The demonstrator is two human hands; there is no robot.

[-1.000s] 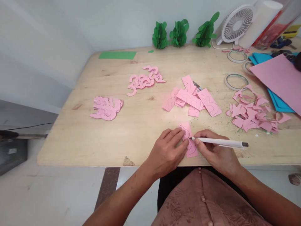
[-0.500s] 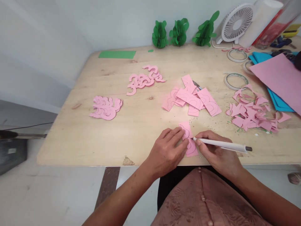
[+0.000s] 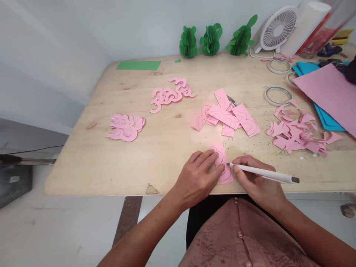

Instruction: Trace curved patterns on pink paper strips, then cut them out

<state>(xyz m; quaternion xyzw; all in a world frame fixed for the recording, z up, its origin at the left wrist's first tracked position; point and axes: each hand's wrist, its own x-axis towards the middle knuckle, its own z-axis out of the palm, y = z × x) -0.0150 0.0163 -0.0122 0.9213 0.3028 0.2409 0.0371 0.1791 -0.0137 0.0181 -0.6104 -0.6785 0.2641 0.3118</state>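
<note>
On a table (image 3: 97,163), right grip (image 3: 263,188) pinching pen (image 3: 268,172), crosswise, tip leftward, left hand (image 3: 197,178) unclenched on pink strip (image 3: 226,178)

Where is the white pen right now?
In the head view, the white pen is in the right hand, right of centre near the table's front edge, its tip by the pink strip under the left hand.

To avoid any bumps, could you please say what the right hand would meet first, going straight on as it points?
Led by its slim white pen, the right hand would likely meet the pink rectangular paper strip with drawn curves first, then the left hand, though exact height is unclear.
</note>
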